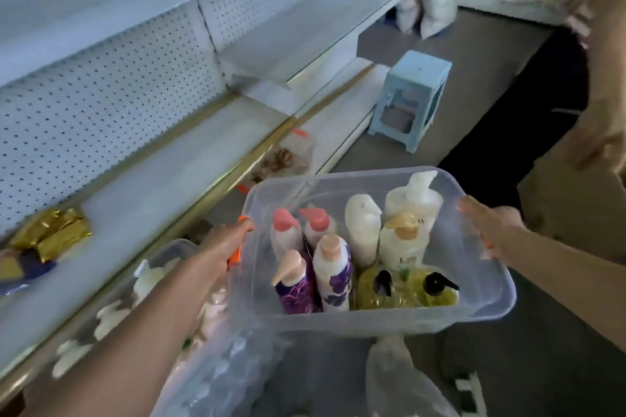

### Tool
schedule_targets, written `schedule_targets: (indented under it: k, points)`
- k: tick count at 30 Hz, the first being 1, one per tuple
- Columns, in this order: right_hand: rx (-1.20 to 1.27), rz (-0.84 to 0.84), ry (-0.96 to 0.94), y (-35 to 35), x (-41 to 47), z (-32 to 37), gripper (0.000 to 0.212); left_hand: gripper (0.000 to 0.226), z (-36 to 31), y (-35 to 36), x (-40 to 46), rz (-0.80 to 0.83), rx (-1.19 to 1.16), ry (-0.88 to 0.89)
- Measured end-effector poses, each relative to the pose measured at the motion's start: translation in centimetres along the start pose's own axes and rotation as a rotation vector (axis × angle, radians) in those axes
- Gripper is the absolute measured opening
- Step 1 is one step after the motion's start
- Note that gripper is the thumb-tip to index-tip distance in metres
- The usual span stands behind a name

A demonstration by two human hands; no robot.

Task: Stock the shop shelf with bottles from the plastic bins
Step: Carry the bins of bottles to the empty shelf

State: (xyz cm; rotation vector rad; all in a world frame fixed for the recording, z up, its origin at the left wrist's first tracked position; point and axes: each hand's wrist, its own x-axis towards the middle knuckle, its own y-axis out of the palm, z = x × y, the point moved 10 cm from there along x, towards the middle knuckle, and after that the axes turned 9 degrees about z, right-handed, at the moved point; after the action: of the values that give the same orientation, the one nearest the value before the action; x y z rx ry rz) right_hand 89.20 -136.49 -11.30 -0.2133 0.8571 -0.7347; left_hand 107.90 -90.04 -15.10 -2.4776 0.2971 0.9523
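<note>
Hands gripping opposite bin ends

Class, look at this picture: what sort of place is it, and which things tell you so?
Most likely a small shop being stocked. White pegboard-backed shelving runs along an aisle, a clear plastic bin holds pump bottles, and packaged goods are piled further back.

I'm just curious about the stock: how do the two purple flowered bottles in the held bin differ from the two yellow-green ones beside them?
The purple flowered bottles are tall and slim with pale peach pump tops; the yellow-green bottles sit lower and squatter with black pump tops. The purple pair look opaque and printed with flowers, the yellow-green pair translucent. Both pairs stand upright in the clear bin, which the left hand and right hand grip.
</note>
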Motion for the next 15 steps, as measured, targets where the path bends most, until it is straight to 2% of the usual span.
schedule_targets:
  k: [3, 5, 7, 9, 13, 15]
  points:
    - [-0.104, 0.065, -0.034, 2.2, 5.7, 5.7, 0.058, 0.036, 0.5, 0.9, 1.8, -0.059, -0.120, -0.104]
    - [-0.148, 0.106, -0.059, 3.7, 8.7, 9.3, 0.045, 0.048, 1.3, 1.8, 3.0, -0.073, -0.209, -0.157]
    - [-0.188, 0.192, -0.118, 5.9, 11.1, 12.4, 0.036, 0.036, 2.3, 2.7, 3.8, -0.087, -0.264, -0.211]
    - [-0.320, 0.312, -0.225, 8.7, 12.7, 15.3, 0.036, 0.018, 3.0, 3.7, 4.6, -0.104, -0.303, -0.255]
    - [-0.527, 0.421, -0.314, 13.8, 15.2, 18.8, 0.041, 0.019, 3.5, 3.8, 6.1, -0.186, -0.377, -0.313]
    - [-0.550, 0.458, -0.335, 16.3, 16.9, 19.4, 0.046, 0.018, 4.3, 3.6, 7.3, -0.197, -0.405, -0.343]
